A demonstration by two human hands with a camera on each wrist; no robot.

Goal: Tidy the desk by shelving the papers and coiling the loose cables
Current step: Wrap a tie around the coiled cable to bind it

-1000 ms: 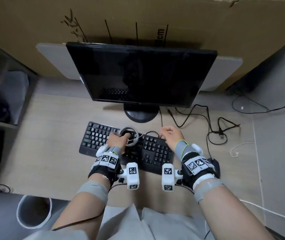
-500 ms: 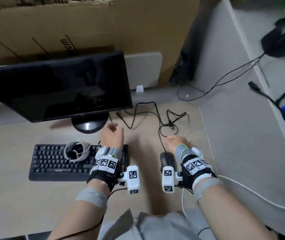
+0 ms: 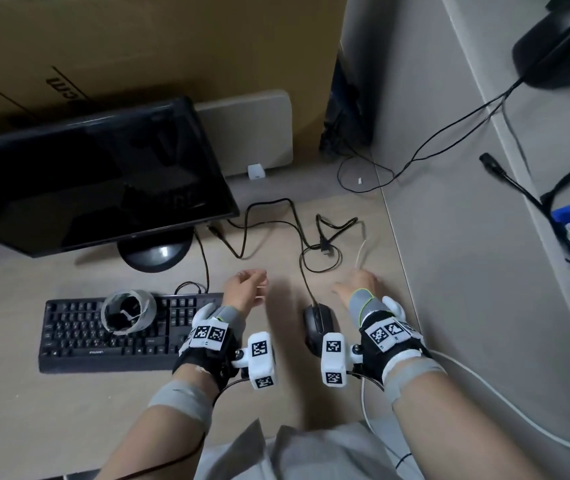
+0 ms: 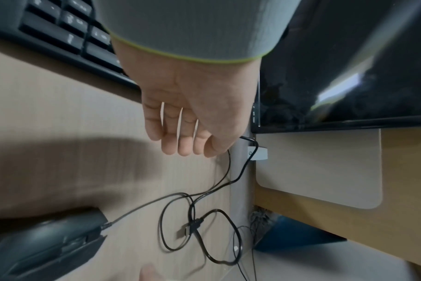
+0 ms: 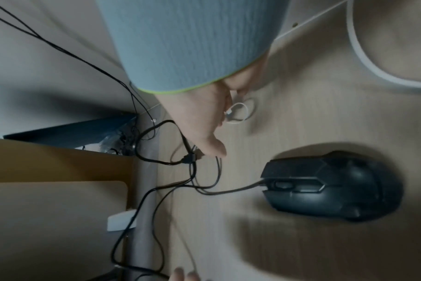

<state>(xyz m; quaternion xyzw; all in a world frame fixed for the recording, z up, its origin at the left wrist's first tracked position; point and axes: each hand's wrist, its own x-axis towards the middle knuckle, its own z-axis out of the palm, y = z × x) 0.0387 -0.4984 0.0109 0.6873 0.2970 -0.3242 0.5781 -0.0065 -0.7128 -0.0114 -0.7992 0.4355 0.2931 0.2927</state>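
Observation:
Loose black cables (image 3: 276, 223) sprawl in loops on the wooden desk (image 3: 17, 427) right of the monitor, with a plug (image 3: 325, 249) among them. A thin white cable (image 3: 361, 252) lies beside them. My left hand (image 3: 247, 289) hovers just short of the black loops (image 4: 192, 218), its fingers (image 4: 187, 140) loosely extended and holding nothing. My right hand (image 3: 356, 285) is over the near end of the white cable, whose small loop (image 5: 240, 114) shows beside the palm. Its thumb (image 5: 212, 146) is near the black plug (image 5: 190, 157), and nothing is gripped.
A black mouse (image 3: 318, 323) sits between my wrists, its cord running into the tangle. The keyboard (image 3: 110, 341) at left carries a grey ring-shaped roll (image 3: 127, 315). The monitor (image 3: 86, 174) stands behind. A thick white cable (image 3: 501, 407) runs along the right partition.
The view has swung right. Both hands left the keyboard and moved right and forward to the loose cables. The left hand let go of the grey roll, which stays on the keyboard.

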